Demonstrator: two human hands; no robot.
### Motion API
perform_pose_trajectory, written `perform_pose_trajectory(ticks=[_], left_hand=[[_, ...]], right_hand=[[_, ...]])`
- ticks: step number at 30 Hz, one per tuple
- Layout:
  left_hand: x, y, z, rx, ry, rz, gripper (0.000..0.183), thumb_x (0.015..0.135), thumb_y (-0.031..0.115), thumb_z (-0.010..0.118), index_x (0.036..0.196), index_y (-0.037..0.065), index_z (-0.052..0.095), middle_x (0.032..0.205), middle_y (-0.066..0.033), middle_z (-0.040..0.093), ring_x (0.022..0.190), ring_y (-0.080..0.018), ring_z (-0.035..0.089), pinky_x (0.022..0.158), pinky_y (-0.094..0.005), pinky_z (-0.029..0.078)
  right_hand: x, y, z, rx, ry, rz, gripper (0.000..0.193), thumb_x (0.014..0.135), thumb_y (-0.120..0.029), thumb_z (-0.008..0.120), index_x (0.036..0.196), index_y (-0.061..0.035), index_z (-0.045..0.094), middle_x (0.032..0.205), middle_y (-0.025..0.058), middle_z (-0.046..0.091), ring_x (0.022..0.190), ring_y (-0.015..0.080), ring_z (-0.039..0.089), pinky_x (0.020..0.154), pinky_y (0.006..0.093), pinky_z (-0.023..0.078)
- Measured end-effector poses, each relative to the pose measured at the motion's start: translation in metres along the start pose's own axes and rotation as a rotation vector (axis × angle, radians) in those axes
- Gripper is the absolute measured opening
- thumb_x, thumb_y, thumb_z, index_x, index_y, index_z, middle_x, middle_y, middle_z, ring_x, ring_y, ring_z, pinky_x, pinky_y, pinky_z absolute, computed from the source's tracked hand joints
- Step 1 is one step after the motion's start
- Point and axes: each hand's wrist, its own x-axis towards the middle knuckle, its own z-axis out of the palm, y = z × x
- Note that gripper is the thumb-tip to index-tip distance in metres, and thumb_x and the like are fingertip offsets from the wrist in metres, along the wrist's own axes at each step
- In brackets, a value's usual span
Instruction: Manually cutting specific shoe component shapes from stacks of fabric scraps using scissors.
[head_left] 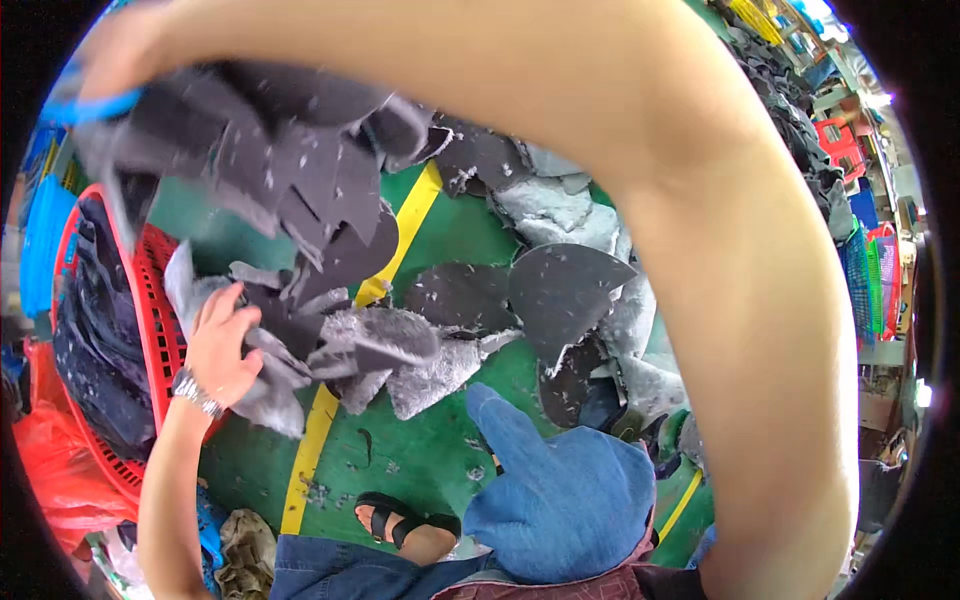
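My left hand (222, 345), with a metal-banded watch at the wrist, lies on grey fuzzy-backed fabric pieces (270, 400) beside a red basket. Its fingers are apart, and I see no firm grip. My right arm arches across the top of the view to the far left. There my right hand (125, 50) is smeared by motion, close to a blue curved band (95, 108); whether it grips anything is unclear. Just below it, a bunch of dark grey cut fabric pieces (290, 165) is partly blurred, some hanging down over the floor.
The red basket (160, 310) holds dark cloth, with a red plastic bag (75, 470) beside it. More cut pieces (560, 290) lie heaped on the green floor (450, 220) across a yellow line. My sandalled foot (410, 525) is near. Coloured baskets (880, 280) stand far right.
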Motion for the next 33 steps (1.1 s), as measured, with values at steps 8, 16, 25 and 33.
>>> perform_pose_trajectory(ticks=[8, 16, 25, 33], left_hand=[[0.044, -0.067, -0.061, -1.465, 0.998, -0.219, 0.046, 0.081, 0.004, 0.044, 0.126, 0.003, 0.034, 0.112, -0.0099, 0.051, 0.102, -0.0211, 0.049, 0.091, -0.0317, 0.036], [0.053, -0.283, -0.050, -1.361, 0.868, -0.720, 0.042, 0.074, 0.017, 0.064, 0.112, 0.004, 0.053, 0.104, -0.0064, 0.059, 0.087, -0.0205, 0.057, 0.077, -0.0333, 0.045], [-0.034, -0.567, -0.187, -1.241, 0.746, -1.049, 0.042, 0.078, 0.040, 0.052, 0.098, 0.004, 0.061, 0.093, -0.0100, 0.063, 0.079, -0.0256, 0.060, 0.075, -0.0359, 0.048], [0.167, -0.267, -0.091, -1.186, 0.389, -0.658, 0.044, 0.077, 0.034, 0.061, 0.110, 0.005, 0.056, 0.109, -0.0053, 0.057, 0.100, -0.0197, 0.052, 0.087, -0.0318, 0.039]], right_hand=[[-0.028, -0.034, 0.038, 0.029, -0.503, 0.223, 0.053, 0.074, -0.040, 0.056, 0.112, -0.0041, 0.050, 0.117, 0.0185, 0.050, 0.091, 0.0271, 0.059, 0.082, 0.0371, 0.045], [-0.208, 0.126, -0.122, -0.707, -0.623, 0.279, 0.043, 0.072, -0.030, 0.064, 0.110, -0.0119, 0.055, 0.107, 0.0176, 0.056, 0.086, 0.0262, 0.060, 0.080, 0.0382, 0.046], [-0.519, 0.133, -0.105, -0.044, 0.438, 1.983, 0.060, 0.058, -0.054, 0.072, 0.088, -0.0030, 0.060, 0.075, 0.0081, 0.059, 0.060, 0.0179, 0.059, 0.047, 0.0298, 0.049], [-0.448, 0.138, 0.109, 0.261, 0.424, 1.989, 0.044, 0.064, -0.016, 0.061, 0.104, 0.0005, 0.049, 0.100, 0.0209, 0.058, 0.095, 0.0305, 0.057, 0.085, 0.0382, 0.044]])
